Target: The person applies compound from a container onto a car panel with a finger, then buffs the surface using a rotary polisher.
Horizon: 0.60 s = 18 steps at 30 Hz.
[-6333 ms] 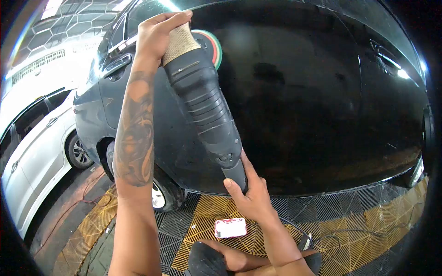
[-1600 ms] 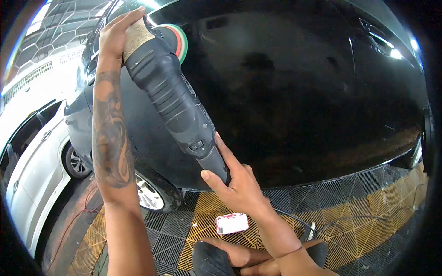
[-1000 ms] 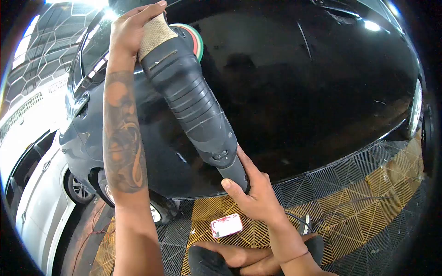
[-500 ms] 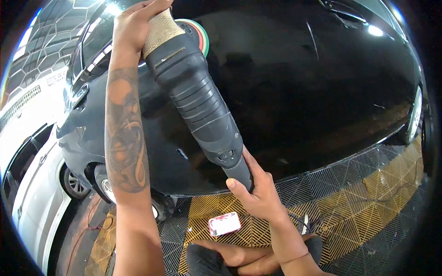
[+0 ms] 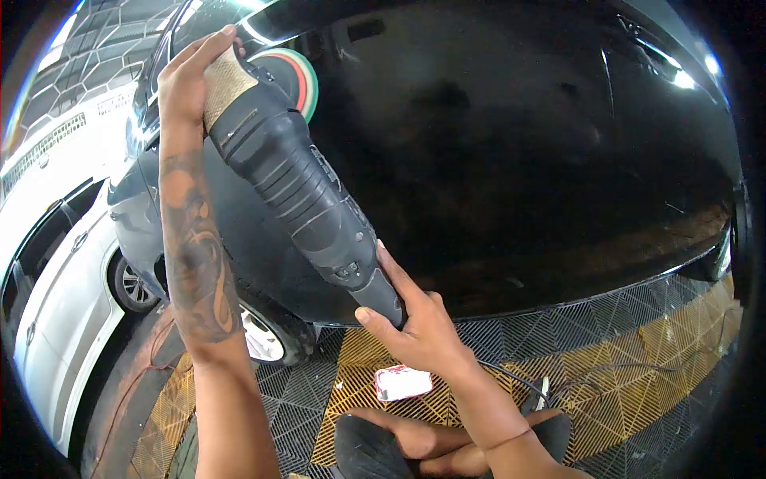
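I'm grasping the dark polisher (image 5: 291, 180) with both hands, and it slants across the front of the black car (image 5: 495, 176), its round pad (image 5: 303, 88) up at the body panel; I can't tell how firmly they meet. The small markings on its casing are too small for me to read. My left hand (image 5: 183, 84) is wrapped over the tan-covered head, my tattooed forearm rising nearly upright beneath it. My right hand (image 5: 419, 323) grips the lower end, thumb and forefinger on either side, that forearm angled up from lower right. Below, a red-edged white object (image 5: 403, 384) lies on the yellow grated tiles (image 5: 606, 383).
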Tool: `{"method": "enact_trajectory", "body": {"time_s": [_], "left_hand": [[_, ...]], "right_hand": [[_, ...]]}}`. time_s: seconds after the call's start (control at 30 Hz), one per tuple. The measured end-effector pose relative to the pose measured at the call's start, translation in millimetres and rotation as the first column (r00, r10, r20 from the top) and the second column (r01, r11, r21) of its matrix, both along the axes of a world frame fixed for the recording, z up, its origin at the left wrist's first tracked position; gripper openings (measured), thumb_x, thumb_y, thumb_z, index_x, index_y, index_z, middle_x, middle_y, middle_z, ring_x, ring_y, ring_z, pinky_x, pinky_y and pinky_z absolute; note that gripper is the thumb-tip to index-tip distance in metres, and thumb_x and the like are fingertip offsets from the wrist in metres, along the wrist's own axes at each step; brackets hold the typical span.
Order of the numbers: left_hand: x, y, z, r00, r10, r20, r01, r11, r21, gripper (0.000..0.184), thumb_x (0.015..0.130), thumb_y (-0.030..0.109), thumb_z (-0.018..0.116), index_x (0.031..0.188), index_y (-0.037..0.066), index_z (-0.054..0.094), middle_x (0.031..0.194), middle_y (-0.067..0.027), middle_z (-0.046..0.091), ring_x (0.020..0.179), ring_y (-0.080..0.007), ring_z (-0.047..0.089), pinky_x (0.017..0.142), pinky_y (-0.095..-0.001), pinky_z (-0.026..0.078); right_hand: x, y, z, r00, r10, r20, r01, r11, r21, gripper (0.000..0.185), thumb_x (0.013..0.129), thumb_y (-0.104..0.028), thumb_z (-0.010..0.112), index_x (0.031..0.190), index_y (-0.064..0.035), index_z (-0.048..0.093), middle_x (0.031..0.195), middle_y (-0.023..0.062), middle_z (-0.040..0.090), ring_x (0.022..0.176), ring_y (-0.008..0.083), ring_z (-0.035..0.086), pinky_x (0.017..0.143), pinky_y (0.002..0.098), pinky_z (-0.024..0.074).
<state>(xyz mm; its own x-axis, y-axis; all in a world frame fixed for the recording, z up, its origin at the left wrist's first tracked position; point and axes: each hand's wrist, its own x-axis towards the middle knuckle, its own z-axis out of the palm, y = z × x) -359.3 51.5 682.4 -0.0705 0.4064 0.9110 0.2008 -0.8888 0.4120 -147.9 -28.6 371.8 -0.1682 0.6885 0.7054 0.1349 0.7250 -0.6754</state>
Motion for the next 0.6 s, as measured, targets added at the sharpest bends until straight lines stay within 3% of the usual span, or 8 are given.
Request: {"method": "enact_trajectory", "body": {"time_s": [0.13, 0.3, 0.5, 0.53, 0.6], "left_hand": [[-20.2, -0.2, -13.5, 0.999, 0.018, 0.039, -0.016, 0.999, -0.031, 0.030, 0.084, 0.023, 0.081, 0.098, -0.004, 0.077, 0.087, -0.0080, 0.073, 0.076, -0.0130, 0.068, 0.072, -0.0249, 0.053], [-19.8, 3.7, -25.4, 1.000, 0.021, 0.017, -0.021, 0.999, 0.026, 0.029, 0.084, 0.022, 0.080, 0.097, -0.003, 0.077, 0.087, -0.0072, 0.073, 0.075, -0.0121, 0.067, 0.071, -0.0241, 0.052], [23.4, 0.1, -28.7, 0.999, -0.054, 0.008, 0.054, 0.997, 0.050, 0.028, 0.083, 0.021, 0.081, 0.096, -0.003, 0.077, 0.086, -0.0070, 0.073, 0.074, -0.0120, 0.067, 0.070, -0.0240, 0.052], [30.7, -1.9, -27.9, 0.999, -0.033, -0.022, 0.033, 0.999, 0.027, 0.031, 0.088, 0.022, 0.078, 0.104, -0.005, 0.074, 0.094, -0.0103, 0.074, 0.083, -0.0137, 0.068, 0.074, -0.0246, 0.053], [47.1, -4.1, -27.3, 0.999, -0.027, -0.036, 0.028, 0.999, 0.034, 0.031, 0.088, 0.021, 0.078, 0.103, -0.005, 0.075, 0.094, -0.0101, 0.074, 0.082, -0.0135, 0.068, 0.074, -0.0245, 0.053]], "right_hand": [[-10.5, 6.0, -4.6, 0.999, 0.015, 0.031, -0.015, 1.000, -0.007, 0.089, 0.090, -0.043, 0.073, 0.159, -0.0068, 0.029, 0.107, 0.0314, 0.070, 0.092, 0.0460, 0.072, 0.085, 0.0443, 0.0572], [-9.0, 0.7, -9.1, 0.979, -0.139, 0.147, 0.145, 0.989, -0.027, 0.094, 0.083, -0.041, 0.078, 0.158, -0.0080, 0.031, 0.109, 0.0313, 0.070, 0.094, 0.0478, 0.071, 0.086, 0.0474, 0.0575], [17.5, -0.2, -20.7, 0.990, -0.125, 0.064, 0.129, 0.990, -0.050, 0.083, 0.082, -0.030, 0.076, 0.153, -0.0062, 0.039, 0.115, 0.0298, 0.069, 0.098, 0.0466, 0.070, 0.091, 0.0469, 0.0564], [22.4, -4.8, -19.7, 0.989, -0.132, 0.063, 0.135, 0.989, -0.051, 0.083, 0.082, -0.030, 0.076, 0.153, -0.0062, 0.039, 0.115, 0.0298, 0.069, 0.098, 0.0466, 0.070, 0.091, 0.0469, 0.0564], [31.0, -14.1, -17.1, 0.976, -0.205, 0.070, 0.209, 0.976, -0.057, 0.079, 0.082, -0.027, 0.076, 0.150, -0.0056, 0.042, 0.116, 0.0297, 0.068, 0.101, 0.0456, 0.070, 0.093, 0.0463, 0.0559]]}}
